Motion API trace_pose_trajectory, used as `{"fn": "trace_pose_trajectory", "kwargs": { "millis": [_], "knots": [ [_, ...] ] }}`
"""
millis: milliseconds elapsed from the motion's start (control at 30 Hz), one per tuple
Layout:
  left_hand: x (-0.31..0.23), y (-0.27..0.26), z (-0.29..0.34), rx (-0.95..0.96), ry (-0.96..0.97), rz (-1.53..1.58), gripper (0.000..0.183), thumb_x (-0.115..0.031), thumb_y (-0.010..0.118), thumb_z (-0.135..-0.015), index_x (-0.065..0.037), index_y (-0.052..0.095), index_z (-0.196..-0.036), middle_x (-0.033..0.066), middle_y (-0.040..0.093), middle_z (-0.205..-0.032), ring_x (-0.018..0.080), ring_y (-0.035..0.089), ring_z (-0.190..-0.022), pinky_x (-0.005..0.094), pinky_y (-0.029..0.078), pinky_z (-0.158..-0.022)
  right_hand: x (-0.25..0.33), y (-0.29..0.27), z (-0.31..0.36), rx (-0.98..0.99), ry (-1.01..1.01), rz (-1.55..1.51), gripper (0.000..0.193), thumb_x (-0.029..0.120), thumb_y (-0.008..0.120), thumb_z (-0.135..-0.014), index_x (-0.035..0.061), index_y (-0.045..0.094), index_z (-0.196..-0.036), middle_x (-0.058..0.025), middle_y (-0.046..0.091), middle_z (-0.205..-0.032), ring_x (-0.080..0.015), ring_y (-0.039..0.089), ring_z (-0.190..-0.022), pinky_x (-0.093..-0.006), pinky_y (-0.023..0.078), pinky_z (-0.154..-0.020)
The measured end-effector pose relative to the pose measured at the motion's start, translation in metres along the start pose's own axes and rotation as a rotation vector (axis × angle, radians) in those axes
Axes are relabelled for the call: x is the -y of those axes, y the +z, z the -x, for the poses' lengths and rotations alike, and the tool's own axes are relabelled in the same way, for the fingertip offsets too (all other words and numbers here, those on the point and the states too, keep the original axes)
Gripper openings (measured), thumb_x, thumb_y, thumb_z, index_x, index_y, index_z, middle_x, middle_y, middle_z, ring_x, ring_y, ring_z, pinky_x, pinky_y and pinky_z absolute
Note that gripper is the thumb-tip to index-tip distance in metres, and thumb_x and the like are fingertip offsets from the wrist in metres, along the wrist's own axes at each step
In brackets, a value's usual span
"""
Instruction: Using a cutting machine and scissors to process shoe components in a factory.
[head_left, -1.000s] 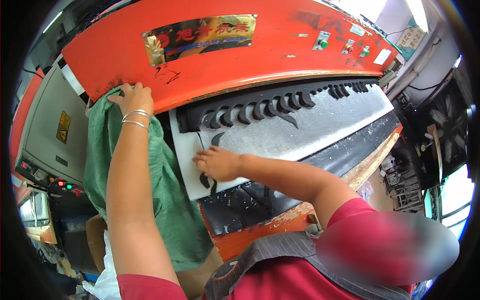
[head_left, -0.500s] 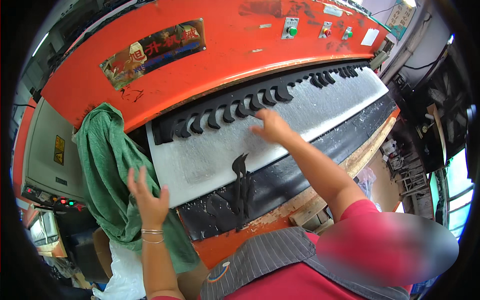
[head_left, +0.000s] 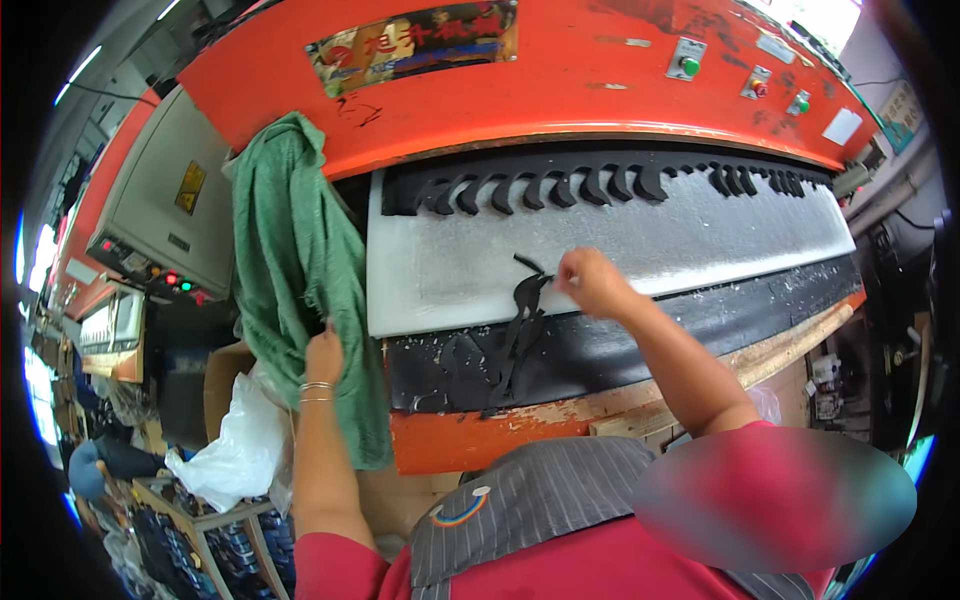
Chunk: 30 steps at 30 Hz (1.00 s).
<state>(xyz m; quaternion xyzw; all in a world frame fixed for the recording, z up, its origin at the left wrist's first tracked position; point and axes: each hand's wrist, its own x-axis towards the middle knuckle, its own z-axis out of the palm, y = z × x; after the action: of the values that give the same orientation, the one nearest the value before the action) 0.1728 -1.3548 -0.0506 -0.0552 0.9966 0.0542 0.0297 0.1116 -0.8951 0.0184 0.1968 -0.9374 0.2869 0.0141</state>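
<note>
My right hand [head_left: 597,283] is closed in a pinch over the front edge of a pale cutting board [head_left: 450,270]. A thin black strip [head_left: 528,264] reaches up to its fingertips. Just left of the hand, a bunch of black scrap strips [head_left: 518,335] hangs from the board onto the dark front ledge [head_left: 600,345]. Along the back of the board lies a black sheet [head_left: 402,195] with a row of curved cut-outs, its far edge under the red machine. At the left, my left hand [head_left: 323,355] has its fingers closed against a hanging green cloth [head_left: 305,230].
The red machine body [head_left: 570,95] with push buttons [head_left: 690,66] rises behind the board. A grey control cabinet [head_left: 165,200] stands at the left. Beneath it are a white plastic bag [head_left: 235,450] and a wooden-framed rack [head_left: 215,520]. Another person [head_left: 100,470] is at the far left.
My view has swung left. My right hand has come from the cut-out sheet toward the board's front edge, beside the scraps. My left hand, spread before, has closed at the green cloth.
</note>
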Motion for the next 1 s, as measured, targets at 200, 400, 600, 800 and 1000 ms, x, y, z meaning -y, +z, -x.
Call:
{"fn": "trace_pose_trajectory", "kwargs": {
  "millis": [200,400,600,800,1000],
  "knots": [
    [-0.041,0.031,0.037,-0.424,0.024,0.527,0.043,-0.032,0.041,-0.094,0.008,0.047,-0.11,0.033,0.049,-0.111,0.0445,0.05,-0.099,0.0439,0.041,-0.085,0.113,0.055,0.064,0.35,0.021,0.106,0.094,0.068,0.058,-0.069,0.014,0.028,-0.14,-0.0273,0.017,-0.144,-0.0451,0.007,-0.136,-0.0653,0.023,-0.098],
    [-0.042,0.027,0.062,-0.134,-0.095,0.54,0.044,-0.026,0.054,-0.088,0.007,0.046,-0.115,0.0296,0.053,-0.096,0.0459,0.052,-0.09,0.047,0.041,-0.084,0.164,0.087,0.058,0.466,0.017,0.21,0.1,0.078,0.049,-0.067,0.0264,0.013,-0.145,-0.0283,0.007,-0.147,-0.0479,0.001,-0.135,-0.0769,0.014,-0.09],
    [-0.044,0.046,0.079,-0.102,0.075,-0.085,0.037,-0.017,0.052,-0.083,-0.005,0.052,-0.117,0.0135,0.054,-0.112,0.0335,0.051,-0.105,0.0536,0.029,-0.099,0.193,0.124,0.044,0.377,0.03,0.348,0.093,0.077,0.044,-0.071,0.0291,0.015,-0.145,-0.0244,0.019,-0.145,-0.0529,0.013,-0.131,-0.0772,0.013,-0.091],
    [-0.045,0.048,0.082,0.077,0.096,-0.048,0.054,-0.024,0.059,-0.077,-0.012,0.046,-0.128,0.0108,0.054,-0.115,0.0288,0.052,-0.106,0.0596,0.027,-0.098,0.209,0.149,0.036,0.247,-0.156,0.377,0.078,0.067,0.047,-0.077,0.0291,0.026,-0.142,-0.0198,0.035,-0.137,-0.0444,0.031,-0.124,-0.0651,0.03,-0.089],
    [-0.029,0.06,0.081,0.004,0.251,0.129,0.072,-0.033,0.069,-0.063,-0.016,0.044,-0.128,0.0092,0.05,-0.114,0.0276,0.055,-0.103,0.0577,0.034,-0.092,0.221,0.165,0.017,0.313,-0.37,0.126,0.054,0.046,0.058,-0.081,0.0291,0.044,-0.131,-0.0092,0.051,-0.113,-0.0304,0.048,-0.098,-0.0491,0.042,-0.083]
  ]
}}
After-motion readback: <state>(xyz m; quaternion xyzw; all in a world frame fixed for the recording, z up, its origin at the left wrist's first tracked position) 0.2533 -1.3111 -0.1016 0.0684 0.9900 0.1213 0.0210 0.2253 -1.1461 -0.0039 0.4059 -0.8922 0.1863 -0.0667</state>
